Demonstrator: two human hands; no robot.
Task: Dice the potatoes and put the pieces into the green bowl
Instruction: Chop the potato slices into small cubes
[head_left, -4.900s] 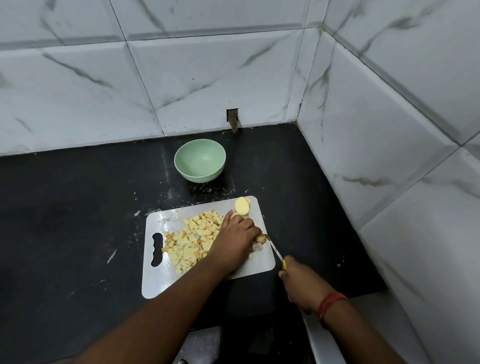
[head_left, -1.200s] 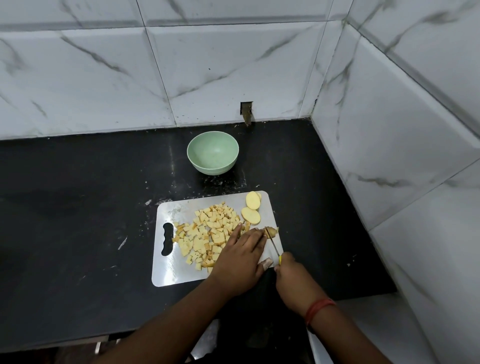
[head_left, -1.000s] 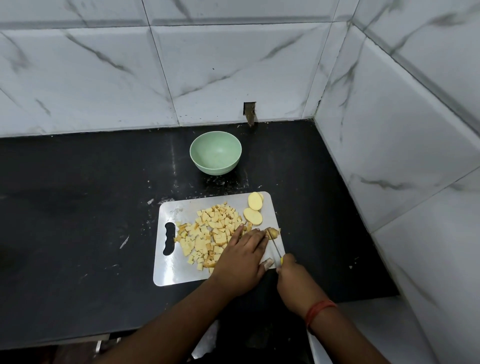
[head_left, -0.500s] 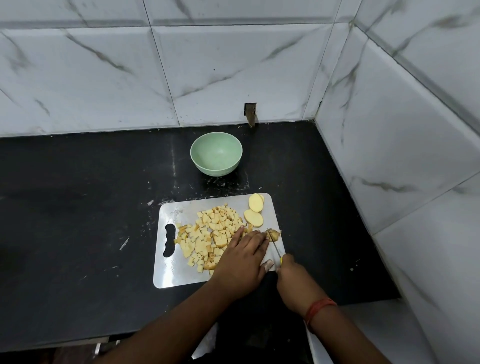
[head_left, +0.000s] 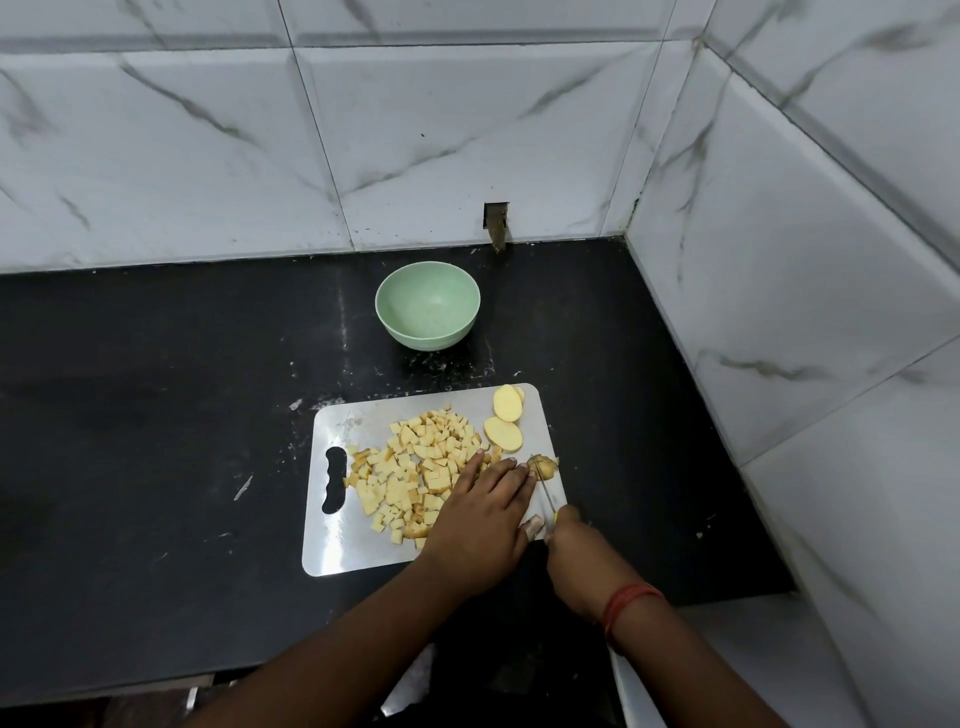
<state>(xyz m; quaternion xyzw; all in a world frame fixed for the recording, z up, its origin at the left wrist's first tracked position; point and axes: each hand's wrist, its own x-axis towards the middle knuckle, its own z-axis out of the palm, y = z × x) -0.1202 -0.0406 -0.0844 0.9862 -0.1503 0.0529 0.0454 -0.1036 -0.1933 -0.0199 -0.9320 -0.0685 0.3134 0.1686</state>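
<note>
- Since the earliest frame a second round slice (head_left: 503, 433) lies by the first on the cutting board (head_left: 332, 551), so you are slicing, not yet dicing this potato.
- Your left hand (head_left: 480, 525) presses the potato end (head_left: 542, 466) with straight fingers; your right hand (head_left: 576, 551) grips the knife (head_left: 546, 493), blade at the piece.
- Diced pieces (head_left: 415, 467) wait on the board; the green bowl (head_left: 427, 304) behind holds none.
</note>
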